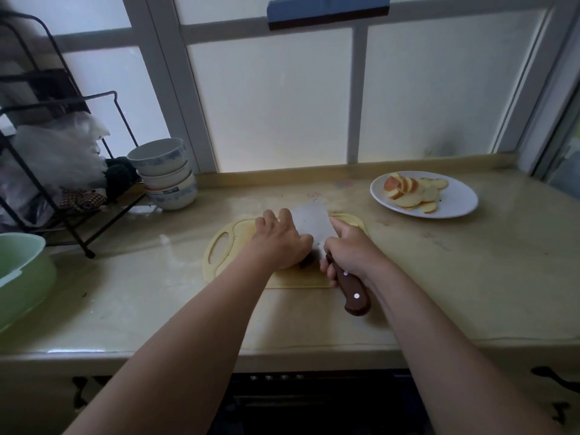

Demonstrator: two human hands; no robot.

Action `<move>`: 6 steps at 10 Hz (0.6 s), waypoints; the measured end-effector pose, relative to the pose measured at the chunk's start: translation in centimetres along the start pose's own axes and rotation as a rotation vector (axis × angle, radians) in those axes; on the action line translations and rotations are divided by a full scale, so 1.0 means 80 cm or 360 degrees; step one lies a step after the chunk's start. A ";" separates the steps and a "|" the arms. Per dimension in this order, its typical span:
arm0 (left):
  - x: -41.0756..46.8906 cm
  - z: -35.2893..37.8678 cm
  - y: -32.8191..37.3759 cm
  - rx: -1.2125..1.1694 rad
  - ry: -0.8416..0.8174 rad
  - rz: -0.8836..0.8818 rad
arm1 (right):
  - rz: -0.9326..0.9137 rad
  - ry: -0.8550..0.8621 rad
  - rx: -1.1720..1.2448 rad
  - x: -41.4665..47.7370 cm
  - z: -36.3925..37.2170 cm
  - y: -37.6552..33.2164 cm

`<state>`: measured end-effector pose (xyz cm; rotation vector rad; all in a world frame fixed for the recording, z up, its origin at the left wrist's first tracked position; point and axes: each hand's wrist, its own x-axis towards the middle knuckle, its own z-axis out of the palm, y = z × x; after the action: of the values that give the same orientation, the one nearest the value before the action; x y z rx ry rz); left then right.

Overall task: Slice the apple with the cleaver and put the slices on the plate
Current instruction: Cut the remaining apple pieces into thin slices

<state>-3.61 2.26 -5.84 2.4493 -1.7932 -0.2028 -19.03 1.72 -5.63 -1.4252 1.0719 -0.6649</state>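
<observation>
On the yellow cutting board (pixel 226 246), my left hand (pixel 279 240) curls over a piece of apple (pixel 307 262), of which only a dark sliver shows under the palm. My right hand (pixel 351 249) grips the brown wooden handle of the cleaver (pixel 312 222). Its broad blade stands on the board right beside my left fingers. A white plate (pixel 458 199) at the back right holds several apple slices (pixel 408 191).
Stacked white bowls (pixel 166 174) stand at the back left beside a black wire rack (pixel 47 158) with plastic bags. A green basin (pixel 22 277) sits at the left edge. The counter's front edge runs below my forearms. A frosted window rises behind.
</observation>
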 end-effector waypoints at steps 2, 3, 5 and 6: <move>0.003 -0.002 -0.006 -0.0136 -0.0015 -0.0025 | -0.0018 -0.0034 0.0011 -0.001 0.001 0.002; 0.003 -0.003 -0.010 -0.0075 -0.0044 0.0084 | -0.0011 -0.0046 0.0044 0.000 0.000 0.002; -0.008 -0.003 -0.014 0.0072 0.0138 0.0200 | 0.0045 -0.0032 0.0026 0.006 0.003 0.004; -0.004 0.005 -0.015 -0.0039 0.0168 0.0099 | 0.0051 -0.0033 -0.0026 0.005 0.003 -0.002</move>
<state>-2.69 2.95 -6.43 2.3370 -1.8085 -0.0882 -18.63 1.48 -5.62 -1.4232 1.0838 -0.6184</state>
